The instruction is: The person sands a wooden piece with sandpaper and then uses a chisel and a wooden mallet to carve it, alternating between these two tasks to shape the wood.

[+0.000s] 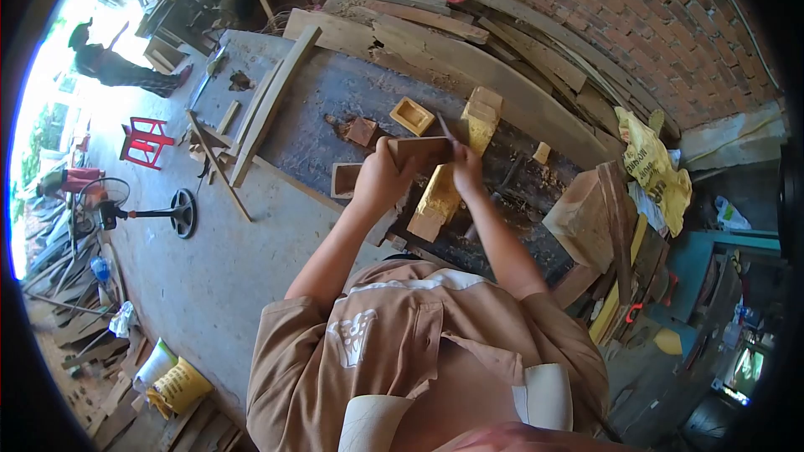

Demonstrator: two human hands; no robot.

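Note:
My left hand (385, 176) is closed round a small brown wooden block (417, 149), held above the dark workbench (335, 84). At the block's right end my right hand (466, 169) is closed on a thin tool (444, 125), whose narrow blade points up and away; its handle is hidden in the fist. Beneath and between the hands lies a yellow-sided wooden beam (437, 201). Just beyond them sits a hollowed yellowish wooden box (412, 116), with a reddish-brown block (362, 131) to its left. Another hollowed box (345, 180) lies beside my left wrist.
Long planks (276, 105) lie across the bench's left part. A large wood block (578, 222) stands at the right, near a yellow sack (653, 163). On the left are a standing fan (109, 215), a red stool (146, 143) and a distant person (117, 65).

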